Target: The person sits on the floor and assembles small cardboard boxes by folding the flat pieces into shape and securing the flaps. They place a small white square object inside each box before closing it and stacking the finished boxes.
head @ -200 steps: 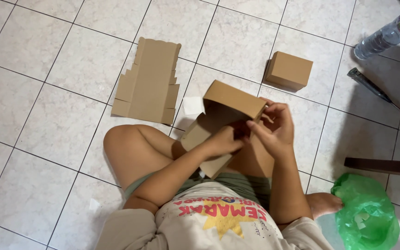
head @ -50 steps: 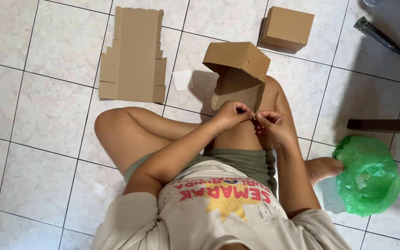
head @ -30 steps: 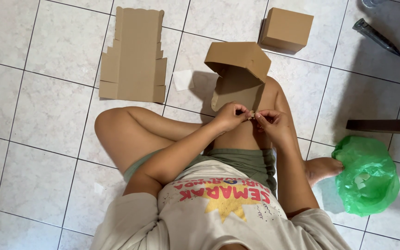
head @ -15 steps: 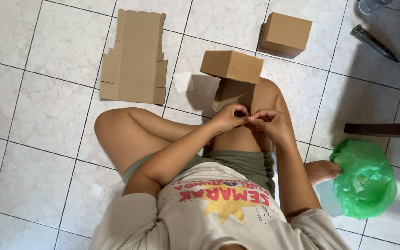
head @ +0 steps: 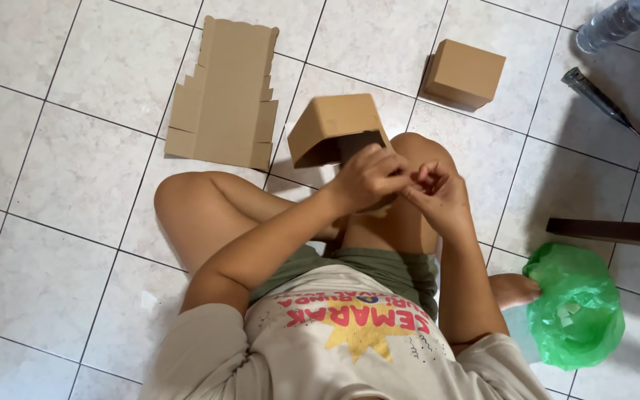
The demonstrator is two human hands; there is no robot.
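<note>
Two hands meet at frame centre, fingers pinched together on something too small to tell: left hand, right hand. Half-folded box sits just above them; flat cardboard upper left, closed box upper right.

Person, seen from above. Shirt: light beige, short sleeves, loose fit; chest print of red block lettering arched over a yellow star-burst shape, with small dark specks beside it. Shorts: olive green, short cut. Arms bare below the sleeves, legs bare, feet bare. Left hand and right hand: no gloves.
</note>
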